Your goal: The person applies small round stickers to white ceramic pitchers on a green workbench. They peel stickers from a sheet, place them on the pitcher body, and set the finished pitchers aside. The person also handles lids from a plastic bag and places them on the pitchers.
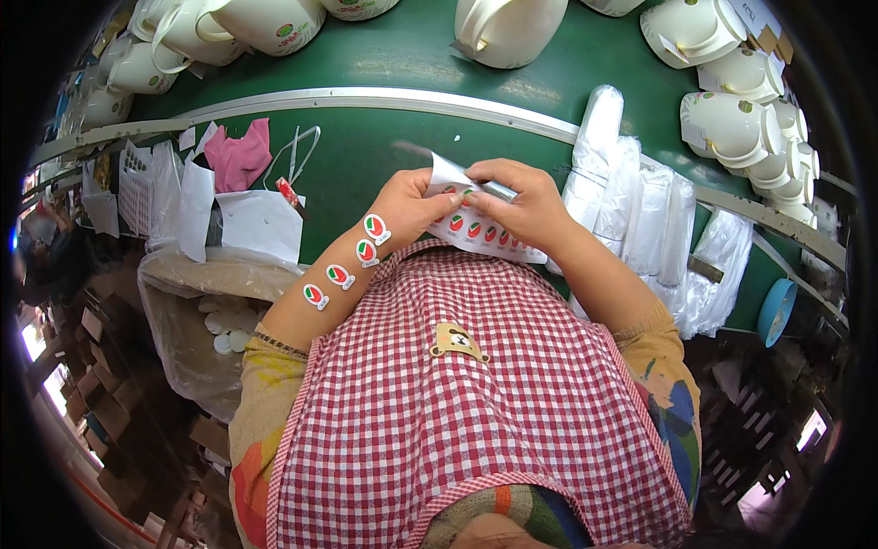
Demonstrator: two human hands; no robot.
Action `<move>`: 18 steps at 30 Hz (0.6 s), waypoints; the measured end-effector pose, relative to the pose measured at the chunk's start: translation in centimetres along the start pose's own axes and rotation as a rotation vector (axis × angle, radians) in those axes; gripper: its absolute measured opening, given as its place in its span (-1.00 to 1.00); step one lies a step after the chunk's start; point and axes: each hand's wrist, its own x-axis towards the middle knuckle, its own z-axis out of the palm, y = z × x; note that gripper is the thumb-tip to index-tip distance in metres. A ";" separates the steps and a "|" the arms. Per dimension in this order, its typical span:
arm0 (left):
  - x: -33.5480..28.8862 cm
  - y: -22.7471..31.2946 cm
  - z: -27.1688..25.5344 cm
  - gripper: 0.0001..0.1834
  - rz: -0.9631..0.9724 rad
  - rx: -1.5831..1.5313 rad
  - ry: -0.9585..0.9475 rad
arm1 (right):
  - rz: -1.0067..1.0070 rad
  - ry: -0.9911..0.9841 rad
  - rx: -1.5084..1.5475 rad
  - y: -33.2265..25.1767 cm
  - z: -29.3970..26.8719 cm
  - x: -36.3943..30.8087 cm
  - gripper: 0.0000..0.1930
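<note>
A white sheet of stickers (476, 233) with rows of small red-and-green oval labels is held in front of my chest. My left hand (409, 203) pinches its left side between thumb and fingers, and one corner curls up there. My right hand (523, 203) is closed on the sheet's upper right part, thumb near the left thumb. Beside the right fingers shows a shiny grey strip (498, 190); its kind is unclear. Several peeled stickers (340, 276) of the same design are stuck along my left forearm. The fingertips' undersides are hidden behind the sheet.
Cream mugs (512, 32) stand beyond the metal rail (393, 97), with more stacked at right (732, 128). Bundled clear plastic bags (631, 210) lie right. A pink cloth (240, 156), white paper (261, 224) and a plastic-lined box (206, 284) are left. A blue bowl (776, 311) sits far right.
</note>
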 end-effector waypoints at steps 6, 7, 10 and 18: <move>-0.1 0.7 0.5 -0.76 -0.005 0.067 0.004 | 0.064 0.025 0.129 -0.1 -0.3 0.0 -0.85; -0.2 0.7 0.5 -0.75 -0.008 0.073 0.007 | 0.031 0.038 0.105 0.1 -0.4 0.1 -0.86; -0.2 0.2 0.3 -0.75 -0.002 0.037 0.018 | 0.115 0.114 0.143 0.6 -0.8 0.4 -0.87; -0.2 0.7 0.2 -0.72 -0.006 0.043 0.021 | -0.189 0.080 -0.217 -1.3 -0.6 1.4 -0.75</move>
